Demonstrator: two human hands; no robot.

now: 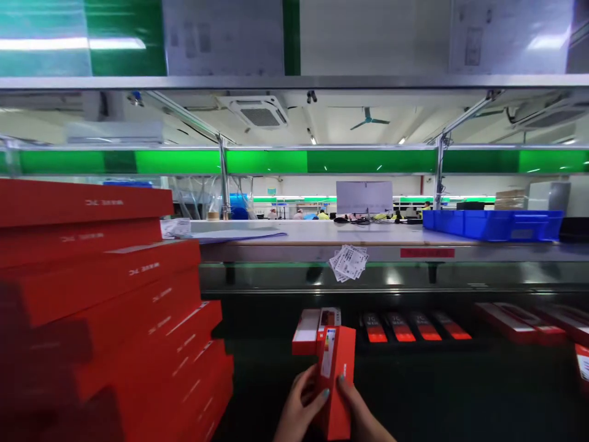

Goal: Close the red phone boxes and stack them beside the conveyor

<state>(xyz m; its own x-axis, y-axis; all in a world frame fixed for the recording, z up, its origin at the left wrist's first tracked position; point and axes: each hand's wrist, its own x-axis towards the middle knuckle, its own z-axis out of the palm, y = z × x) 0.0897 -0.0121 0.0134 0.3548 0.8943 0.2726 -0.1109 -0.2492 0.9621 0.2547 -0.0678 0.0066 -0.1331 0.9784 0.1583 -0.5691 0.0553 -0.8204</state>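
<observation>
Both of my hands hold one red box point(339, 376) upright at the bottom centre of the head view. My left hand point(300, 405) grips its left side, fingers wrapped onto the front. My right hand point(361, 414) holds its right side from below. A white label runs down the box's front face. Just behind it an open red box with a white inside point(309, 330) lies on the dark belt point(414, 393).
A tall stack of red boxes point(101, 301) fills the left. Several red boxes point(414, 326) lie in a row on the belt, more at far right point(529, 319). A blue tray point(497, 224) sits on the shelf; paper labels point(348, 263) hang from its edge.
</observation>
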